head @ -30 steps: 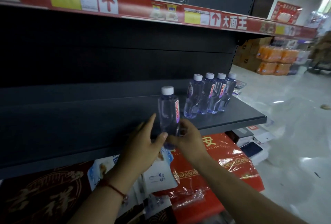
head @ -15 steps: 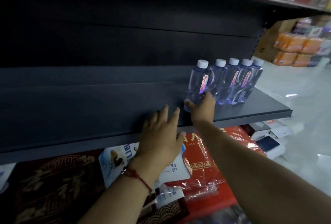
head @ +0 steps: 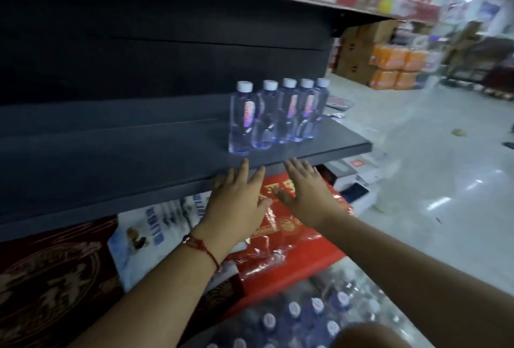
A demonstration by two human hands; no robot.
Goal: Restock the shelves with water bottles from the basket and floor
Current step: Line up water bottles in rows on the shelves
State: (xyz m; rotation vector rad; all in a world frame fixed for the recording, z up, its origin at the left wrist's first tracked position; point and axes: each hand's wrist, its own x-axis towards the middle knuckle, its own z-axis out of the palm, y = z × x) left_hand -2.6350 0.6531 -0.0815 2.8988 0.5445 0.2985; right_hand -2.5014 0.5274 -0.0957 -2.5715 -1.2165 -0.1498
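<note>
At shelf edge | my left hand (head: 236, 203) and right hand (head: 308, 194) open, empty | next: grab clear plastic water bottles (head: 303, 317) below, line up beside the row of five white-capped bottles (head: 278, 116) on the dark grey metal shelf (head: 139, 164)

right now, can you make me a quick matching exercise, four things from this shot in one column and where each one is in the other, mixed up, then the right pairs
Things
1. row of water bottles
2. left hand
3. wrapped pack of bottles
4. orange packs

Places
A. stacked on the floor far down the aisle
B. low down, near the person, below the shelves
C. standing upright on the dark shelf
D. open, fingers at the shelf's front edge

Pairs: 1-C, 2-D, 3-B, 4-A
</note>
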